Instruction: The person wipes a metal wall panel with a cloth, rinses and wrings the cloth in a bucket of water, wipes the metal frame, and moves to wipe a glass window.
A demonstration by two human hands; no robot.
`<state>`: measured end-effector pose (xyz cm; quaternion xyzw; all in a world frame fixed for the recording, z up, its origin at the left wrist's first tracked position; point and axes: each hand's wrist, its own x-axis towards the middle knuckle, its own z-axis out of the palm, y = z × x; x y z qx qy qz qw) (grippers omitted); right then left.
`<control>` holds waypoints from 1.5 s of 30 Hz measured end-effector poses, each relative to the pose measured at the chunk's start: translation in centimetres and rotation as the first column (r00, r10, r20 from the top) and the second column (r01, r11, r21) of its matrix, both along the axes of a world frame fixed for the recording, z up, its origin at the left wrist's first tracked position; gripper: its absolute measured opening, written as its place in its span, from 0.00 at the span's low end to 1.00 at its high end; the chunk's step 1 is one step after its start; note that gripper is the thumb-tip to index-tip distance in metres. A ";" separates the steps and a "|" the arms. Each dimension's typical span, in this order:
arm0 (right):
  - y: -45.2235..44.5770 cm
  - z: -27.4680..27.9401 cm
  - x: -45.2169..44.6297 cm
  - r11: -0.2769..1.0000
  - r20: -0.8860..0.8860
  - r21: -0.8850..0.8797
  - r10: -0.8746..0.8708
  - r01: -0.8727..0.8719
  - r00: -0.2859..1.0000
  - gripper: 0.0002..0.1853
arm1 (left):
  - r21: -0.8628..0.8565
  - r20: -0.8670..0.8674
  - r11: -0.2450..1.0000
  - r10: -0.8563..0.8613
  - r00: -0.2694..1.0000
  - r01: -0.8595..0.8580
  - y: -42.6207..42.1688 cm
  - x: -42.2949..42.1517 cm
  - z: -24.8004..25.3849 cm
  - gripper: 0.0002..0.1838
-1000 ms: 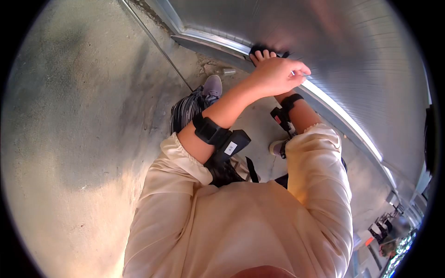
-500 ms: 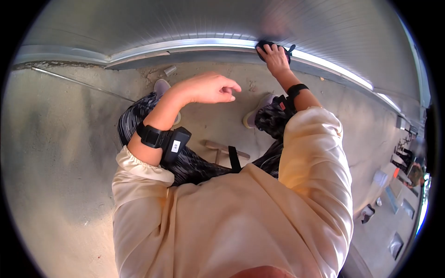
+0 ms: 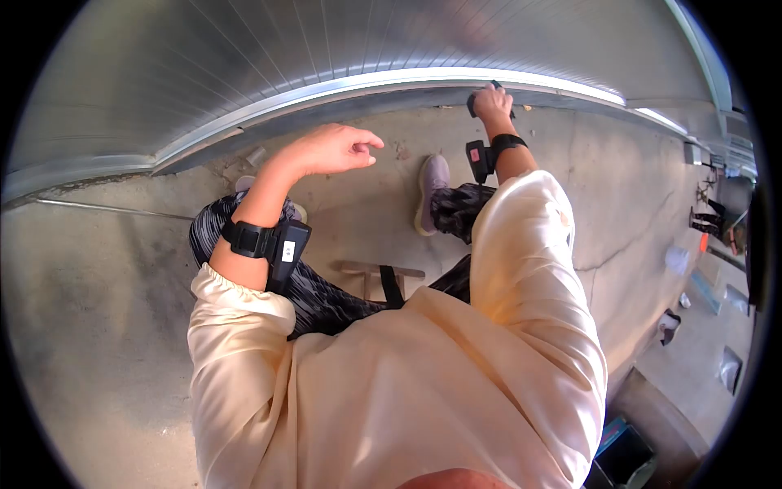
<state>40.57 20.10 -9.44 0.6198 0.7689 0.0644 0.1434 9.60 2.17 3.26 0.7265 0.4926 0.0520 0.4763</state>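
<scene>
Far left of the grip, a thin, straight metal rod [image 3: 122, 209] lies on the rough, mottled concrete floor [image 3: 106, 326]. Nearer, the left hand [image 3: 330, 151] hangs in the air, its fingers loosely curled and partly open, with nothing seen in it. Below and left of the grip is a wooden stool [image 3: 383, 271] with a flat bar; closer in stands a mauve shoe [image 3: 432, 191] with a pale, rounded sole. The right hand [image 3: 494, 102] is closed around a black, soft-looking cloth [image 3: 472, 104], mostly hidden under the fingers, its dark edges showing on both sides. Just beyond the grip run a smooth, shiny strip [image 3: 391, 77] and the grey, finely grooved wall [image 3: 342, 37]. Right of the grip, a thin, jagged crack [image 3: 607, 262] crosses the concrete.
</scene>
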 end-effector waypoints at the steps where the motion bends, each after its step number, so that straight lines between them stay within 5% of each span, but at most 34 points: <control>1: 0.5 0.2 1.5 0.989 -0.136 -0.056 -0.146 0.140 0.980 0.23 | 0.006 -0.011 1.000 -0.009 1.000 0.010 0.2 0.0 -0.2 0.19; 3: 2.3 -0.6 4.4 0.946 -0.524 -0.092 -0.311 0.310 0.793 0.24 | 0.104 -0.122 0.994 -0.013 0.992 0.026 0.5 0.0 -0.4 0.19; 6: 2.4 -0.6 6.1 0.997 -0.890 -0.075 -0.078 0.024 0.449 0.23 | 0.109 -0.127 0.992 0.085 0.988 -0.071 1.5 -0.1 -0.6 0.20; 7: 0.6 1.3 4.5 0.968 -0.968 -0.252 -0.252 0.016 0.012 0.20 | 0.124 -0.130 0.990 0.081 0.988 -0.065 1.2 -0.4 -0.7 0.20; 8: -1.2 3.1 2.8 0.923 -0.826 -0.384 -0.355 -0.024 -0.437 0.16 | 0.201 -0.098 0.969 0.162 0.982 -0.140 1.7 -0.4 -1.3 0.21; 9: -3.8 6.4 -0.1 0.769 -0.242 -0.606 -0.422 -0.204 -0.874 0.12 | 0.278 -0.060 0.936 0.240 0.969 -0.214 2.0 -0.5 -1.5 0.22; 11: -6.7 5.1 -2.6 0.795 0.012 -0.360 -0.519 -0.488 -0.855 0.11 | 0.286 -0.052 0.927 0.265 0.963 -0.240 2.9 0.1 -1.3 0.26; 13: -10.7 6.1 -7.1 0.766 0.168 -0.311 -0.538 -0.563 -0.826 0.15 | 0.171 0.193 0.810 0.531 0.825 -0.561 3.6 0.9 -2.2 0.33; 14: -13.2 6.7 -9.4 0.748 0.185 -0.191 -0.608 -0.635 -0.772 0.17 | -0.106 0.331 0.764 0.631 0.702 -0.636 2.4 1.2 0.5 0.36; 15: -14.0 6.2 -10.8 0.761 0.195 -0.264 -0.559 -0.592 -0.806 0.18 | -0.101 0.321 0.764 0.632 0.706 -0.637 2.7 1.6 1.3 0.36; 17: -16.4 8.8 -12.9 0.712 0.324 -0.256 -0.574 -0.654 -0.752 0.19 | -0.425 0.554 0.781 0.625 0.550 -0.459 2.6 1.9 2.0 0.33; 19: -17.0 9.0 -13.5 0.704 0.305 -0.259 -0.589 -0.661 -0.748 0.19 | -0.333 0.594 0.792 0.597 0.539 -0.511 2.8 1.8 1.0 0.24; 21: -17.8 8.8 -14.1 0.774 0.087 -0.333 -0.544 -0.539 -0.835 0.20 | -0.348 0.722 0.790 0.570 0.393 -0.505 2.0 0.7 1.1 0.16; 22: -17.7 9.1 -13.9 0.821 -0.157 -0.409 -0.494 -0.399 -0.855 0.22 | -0.335 0.714 0.754 0.594 0.371 -0.565 2.2 1.0 1.3 0.11; 23: -17.6 8.8 -13.4 0.822 -0.151 -0.402 -0.495 -0.405 -0.856 0.22 | -0.326 0.713 0.754 0.592 0.376 -0.570 2.3 1.0 1.4 0.11; 25: -17.7 7.8 -12.5 0.828 -0.643 -0.540 -0.291 0.150 -0.708 0.24 | -0.312 0.744 0.771 0.562 0.362 -0.555 2.4 1.1 1.4 0.11; 26: -18.3 8.4 -12.6 0.876 -0.717 -0.432 -0.190 0.213 -0.671 0.29 | -0.281 0.712 0.765 0.571 0.410 -0.579 2.5 1.1 1.5 0.11; 29: -19.4 11.1 -16.0 0.906 -0.654 -0.420 -0.255 0.061 -0.712 0.34 | -0.165 0.616 0.837 0.501 0.608 -0.522 2.0 1.7 0.7 0.17; 31: -16.8 6.6 -17.6 0.895 -0.408 -0.429 -0.313 -0.123 -0.858 0.30 | -0.117 0.584 0.930 0.347 0.733 -0.348 1.7 2.4 0.0 0.26; 33: -16.4 8.5 -17.2 0.855 -0.041 -0.401 -0.374 -0.327 -0.927 0.25 | -0.175 0.572 0.885 0.447 0.688 -0.430 1.4 2.4 1.5 0.25; 35: -15.1 11.6 -17.5 0.926 -0.066 -0.335 -0.209 -0.176 -0.976 0.23 | 0.191 0.585 0.787 0.389 0.712 -0.586 0.8 0.9 4.7 0.23; 36: -14.0 13.0 -16.9 0.952 -0.166 -0.299 -0.118 -0.064 -0.979 0.24 | 0.393 0.655 0.591 0.357 0.666 -0.705 1.2 0.7 4.7 0.14; 38: -11.5 17.9 -16.6 0.943 -0.329 -0.280 0.081 0.179 -0.941 0.26 | 0.344 0.705 0.571 0.367 0.607 -0.745 0.4 -0.1 5.9 0.13; 40: -9.6 23.4 -17.6 0.917 -0.524 0.083 0.374 0.391 -0.765 0.29 | 0.315 0.748 0.527 0.374 0.548 -0.789 0.1 -0.9 6.4 0.11; 43: -6.4 28.0 -20.6 0.584 -0.638 0.594 0.761 0.553 -0.118 0.27 | 0.294 0.753 0.489 0.411 0.514 -0.821 -0.8 -2.0 7.0 0.11; 45: -5.5 28.1 -23.1 0.401 -0.618 0.732 0.731 0.551 0.290 0.28 | 0.323 0.758 0.439 0.410 0.507 -0.838 -1.0 -2.5 7.3 0.12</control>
